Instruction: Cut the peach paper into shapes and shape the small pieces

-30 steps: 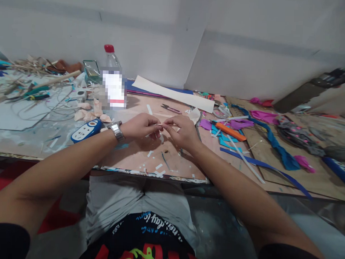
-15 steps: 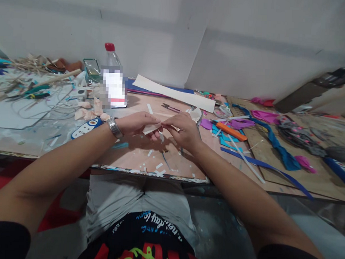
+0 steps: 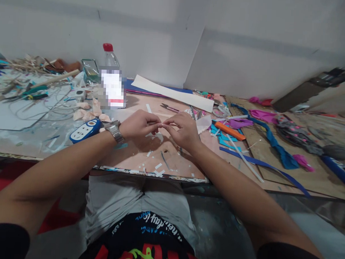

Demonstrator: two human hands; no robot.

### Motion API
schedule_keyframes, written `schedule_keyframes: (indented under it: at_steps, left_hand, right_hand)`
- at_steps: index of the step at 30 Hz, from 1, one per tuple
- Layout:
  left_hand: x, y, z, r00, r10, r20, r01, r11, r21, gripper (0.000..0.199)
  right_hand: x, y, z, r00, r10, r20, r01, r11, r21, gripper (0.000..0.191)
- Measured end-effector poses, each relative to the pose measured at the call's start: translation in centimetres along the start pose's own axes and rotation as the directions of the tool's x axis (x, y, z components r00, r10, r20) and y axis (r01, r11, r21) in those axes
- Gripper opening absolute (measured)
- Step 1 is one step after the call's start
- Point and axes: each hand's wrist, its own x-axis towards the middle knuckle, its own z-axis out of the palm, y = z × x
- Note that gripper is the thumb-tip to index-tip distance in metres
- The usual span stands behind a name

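My left hand [image 3: 140, 124], with a metal watch at its wrist, is closed in a pinch at the middle of the table. Its fingertips meet those of my right hand [image 3: 183, 131], which is pinched too. Whatever lies between the fingertips is too small to make out. A pale thin sheet [image 3: 203, 124] shows beside my right hand, partly behind it. Under the hands, small white paper scraps [image 3: 158, 166] lie on the pinkish table [image 3: 132, 154].
A bottle with a red cap [image 3: 108, 47] and a lit phone [image 3: 114, 87] stand at the back left. Beside my left wrist lies a blue and white object [image 3: 86, 130]. An orange cutter [image 3: 230, 130], blue strips and a long cream strip [image 3: 173, 94] lie right and behind.
The pale piece between my hands no longer shows there, and a pale sheet now sticks out right of my right hand. My left fingers have closed more. The view has shifted slightly.
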Motion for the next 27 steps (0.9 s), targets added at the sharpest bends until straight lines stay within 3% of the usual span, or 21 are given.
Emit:
schedule_keyframes:
  at_steps: [7,13,19,27]
  left_hand:
    - [0.0,-0.8,0.5,0.981,0.181,-0.072,-0.151,0.941,0.303,0.032]
    - [0.1,-1.2,0.7,0.954,0.262,-0.146,-0.195,0.913,0.358,0.031]
    - [0.1,-1.5,0.6,0.969,0.178,-0.173,-0.126,0.953,0.276,0.032]
    - [0.1,-1.1,0.6,0.993,0.088,-0.083,-0.078,0.990,0.116,0.032]
  right_hand:
    - [0.0,0.1,0.2,0.999,0.013,0.051,-0.013,1.000,-0.001,0.026]
    - [0.1,0.0,0.3,0.991,0.090,0.102,-0.102,0.988,0.119,0.027]
    - [0.1,0.3,0.4,0.999,0.038,0.008,-0.039,0.997,0.065,0.022]
    - [0.0,0.2,0.6,0.995,0.063,0.082,-0.067,0.997,0.043,0.020]
